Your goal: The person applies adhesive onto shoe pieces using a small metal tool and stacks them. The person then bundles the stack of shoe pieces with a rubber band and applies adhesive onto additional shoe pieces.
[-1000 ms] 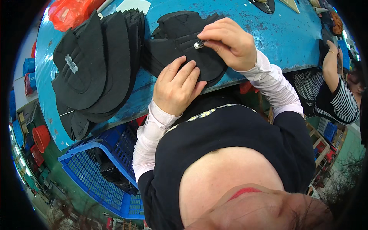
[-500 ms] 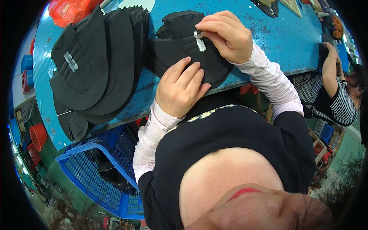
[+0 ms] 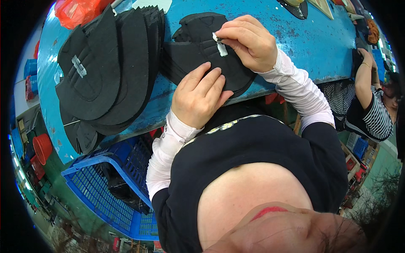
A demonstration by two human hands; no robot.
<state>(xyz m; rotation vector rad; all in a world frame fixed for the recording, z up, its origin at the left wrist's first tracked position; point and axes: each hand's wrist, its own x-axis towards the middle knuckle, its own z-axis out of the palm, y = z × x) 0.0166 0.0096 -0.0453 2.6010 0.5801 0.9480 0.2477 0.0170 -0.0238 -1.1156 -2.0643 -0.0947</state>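
A black, round-edged flat piece (image 3: 236,69) with stitched ridges lies on top of similar pieces near the table's front edge. Across its ridges runs a white patch (image 3: 222,49) that looks like paint or glue. My left hand (image 3: 197,97) rests flat on the lower part of this piece, fingers stretched out. At the upper end of the white patch, my right hand (image 3: 253,44) pinches something small and dark, mostly hidden by the fingers. To the left, a fanned stack of black pieces (image 3: 133,67) carries another white patch (image 3: 79,66) on its top piece.
The blue table (image 3: 295,55) has worn paint. An orange-red plastic bag (image 3: 78,12) lies at its far left. Below the table's left part stands a blue plastic basket (image 3: 86,168) with dark material inside. A co-worker in a striped top (image 3: 375,120) sits at the right.
My right hand's fingertips have shifted very slightly down along the white patch, whose upper end now shows more. My left hand stays in place.
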